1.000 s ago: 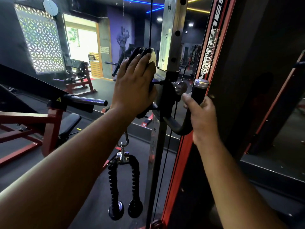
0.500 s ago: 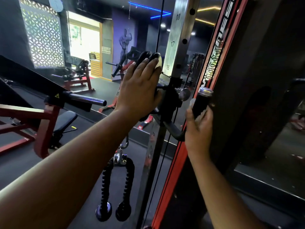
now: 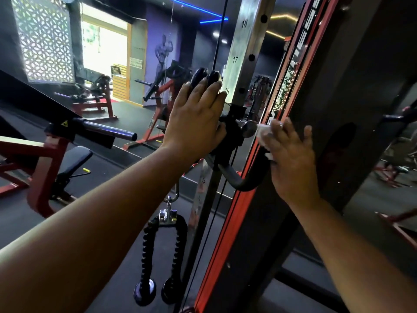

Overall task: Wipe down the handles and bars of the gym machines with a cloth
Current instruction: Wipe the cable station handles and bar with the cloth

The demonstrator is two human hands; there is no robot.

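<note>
A curved grey handle (image 3: 239, 181) juts from the black pulley carriage (image 3: 232, 132) on the numbered steel upright (image 3: 244, 57). My right hand (image 3: 291, 157) wraps the handle's upper end, with a white cloth (image 3: 262, 132) bunched under its fingers; the handle's top is hidden beneath it. My left hand (image 3: 196, 118) lies flat against the carriage, fingers straight, its fingertips at the two black pulley wheels (image 3: 205, 76).
A black triceps rope (image 3: 162, 256) hangs from a clip below the carriage. The red-edged black frame (image 3: 225, 233) runs diagonally beside my right hand. At left stand a red plate-loaded machine (image 3: 38, 166) with a chrome peg (image 3: 110, 131) and a black bench pad (image 3: 74, 159).
My right hand has slid up the handle and now covers its chrome cap, with the white cloth showing at its fingers. My left hand stays on the carriage.
</note>
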